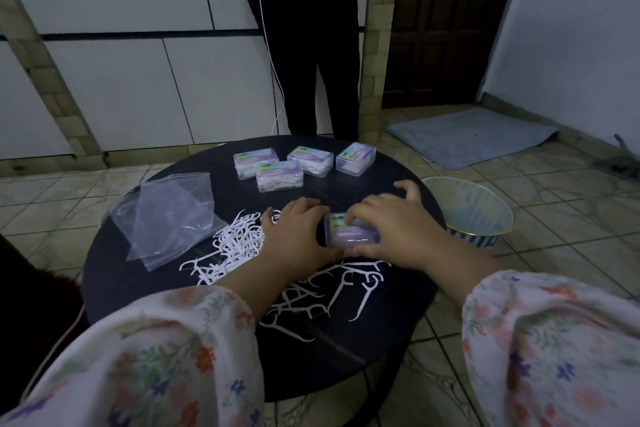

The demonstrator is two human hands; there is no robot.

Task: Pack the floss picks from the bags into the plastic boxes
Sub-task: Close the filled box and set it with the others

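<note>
On the round dark table (145, 274) a small clear plastic box (349, 231) with a purple label lies between my hands. My left hand (298, 236) grips its left side and my right hand (391, 225) grips its right side and top. White floss picks (239, 246) lie in a loose heap left of my left hand, and more picks (332, 298) are scattered near the front under my wrists. Several closed boxes (278, 175) holding picks stand at the far side of the table. Clear plastic bags (166, 218) lie crumpled at the left.
A person in dark trousers (311, 62) stands right behind the table, with a white cord (273, 73) hanging beside them. A round tin bucket (474, 215) sits on the tiled floor at the table's right. A grey mat (471, 135) lies further back.
</note>
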